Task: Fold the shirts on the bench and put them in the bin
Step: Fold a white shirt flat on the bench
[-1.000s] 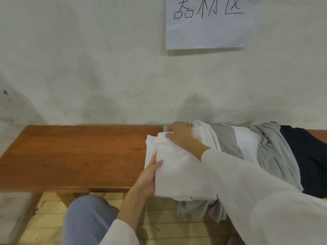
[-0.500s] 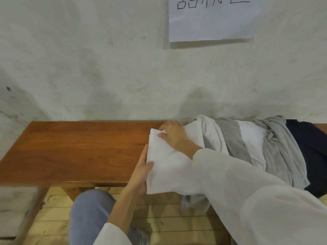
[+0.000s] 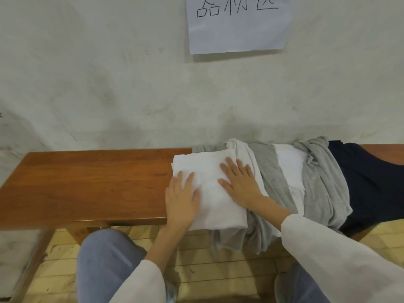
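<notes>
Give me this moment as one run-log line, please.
left hand: flat on folded white shirt | right hand: flat on it | shirt pile: beside, on bench | bin: unseen

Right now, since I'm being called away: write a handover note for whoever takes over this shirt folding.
Left hand: open, flat on the left part of the folded white shirt.
Right hand: open, flat on its right part.
The shirt lies on the wooden bench, against the unfolded heap.
Done: this shirt is folded.
Left: put it in the bin, which is not in view, then fold the heap's white, grey and navy shirts.
</notes>
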{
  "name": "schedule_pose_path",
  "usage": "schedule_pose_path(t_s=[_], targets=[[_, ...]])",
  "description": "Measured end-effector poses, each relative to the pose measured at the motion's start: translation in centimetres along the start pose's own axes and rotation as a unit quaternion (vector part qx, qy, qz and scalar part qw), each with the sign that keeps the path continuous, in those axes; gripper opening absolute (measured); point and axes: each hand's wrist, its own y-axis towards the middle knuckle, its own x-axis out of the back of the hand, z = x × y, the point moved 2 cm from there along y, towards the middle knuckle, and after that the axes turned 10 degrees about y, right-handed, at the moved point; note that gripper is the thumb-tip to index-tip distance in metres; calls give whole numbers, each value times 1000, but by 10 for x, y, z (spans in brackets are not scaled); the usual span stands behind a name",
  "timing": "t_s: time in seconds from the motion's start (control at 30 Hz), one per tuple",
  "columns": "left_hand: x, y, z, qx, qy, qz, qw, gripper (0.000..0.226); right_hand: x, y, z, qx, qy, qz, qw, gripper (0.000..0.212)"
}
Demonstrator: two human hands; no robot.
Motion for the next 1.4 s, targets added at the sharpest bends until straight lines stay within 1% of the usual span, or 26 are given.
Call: schedule_pose_path(t_s=[0.07, 0.13, 0.17, 0.23, 0.27, 0.3, 0.37, 0.4, 0.43, 0.47, 0.53, 0.57, 0.63, 0.7, 0.73, 0.77, 0.83, 0.87, 0.93, 1.0, 1.07, 1.1, 1.13, 1.2, 1.33, 1.4], targets=[[-15, -2, -13, -86, 68, 63, 992, 55, 6, -3, 6, -18, 88, -65, 994, 68], [-32, 0, -11, -105, 117, 103, 982, 60, 13, -5, 12, -63, 168, -136, 974, 50], [-37, 2, -9, -105, 134, 110, 979, 63, 17, -6, 12, -89, 190, -136, 968, 45], [-38, 7, -9, -97, 125, 127, 979, 65, 23, -8, 10, -127, 179, -79, 972, 32], [-34, 9, -9, -83, 103, 121, 984, 63, 26, -9, 7, -141, 168, -50, 974, 23], [-28, 11, -7, -52, 73, 89, 992, 58, 28, -10, 5, -152, 166, -27, 974, 22], [-12, 13, 6, 72, 40, -19, 996, 44, 29, -13, 2, -164, 184, 4, 969, 40], [-6, 14, 17, 137, 50, -40, 988, 40, 29, -15, 1, -170, 192, 20, 966, 43], [-2, 14, 27, 186, 62, -25, 980, 38, 28, -16, 1, -175, 191, 37, 965, 44], [0, 15, 34, 212, 65, 8, 975, 39, 27, -18, 2, -175, 188, 51, 965, 41], [-2, 19, 45, 219, 51, 85, 971, 42, 28, -19, 6, -192, 218, 73, 954, 33], [-2, 21, 47, 207, 38, 121, 970, 40, 28, -19, 8, -211, 252, 81, 941, 40], [-3, 26, 49, 172, 10, 163, 971, 30, 28, -19, 12, -249, 315, 105, 910, 66], [3, 29, 47, 144, -62, 174, 972, 24, 26, -20, 16, -269, 391, 109, 873, 68], [7, 29, 45, 137, -132, 169, 967, 21, 25, -22, 17, -274, 447, 102, 845, 64], [12, 27, 43, 140, -222, 163, 951, 19, 23, -22, 18, -273, 507, 97, 812, 58], [22, 20, 41, 175, -388, 169, 889, 17, 21, -27, 23, -266, 610, 89, 741, 43], [25, 16, 42, 195, -445, 180, 855, 18, 20, -28, 26, -264, 649, 91, 708, 37], [28, 11, 47, 215, -503, 211, 810, 29, 21, -30, 29, -266, 697, 95, 660, 36], [33, 10, 50, 220, -537, 224, 783, 49, 25, -32, 30, -269, 718, 77, 637, 33], [39, 12, 50, 198, -578, 237, 756, 76, 31, -36, 29, -268, 730, 39, 628, 24], [45, 14, 44, 179, -596, 250, 742, 85, 36, -39, 27, -263, 735, 21, 624, 20], [53, 18, 36, 157, -607, 268, 732, 88, 42, -43, 26, -255, 743, 7, 619, 18], [69, 24, 14, 102, -606, 306, 727, 87, 56, -55, 20, -242, 755, -26, 608, 14], [89, 34, -62, -8, -550, 374, 747, 56, 94, -102, -17, -214, 793, -110, 559, 13], [89, 33, -102, -39, -544, 408, 732, 62, 113, -134, -37, -207, 800, -150, 542, 13]])
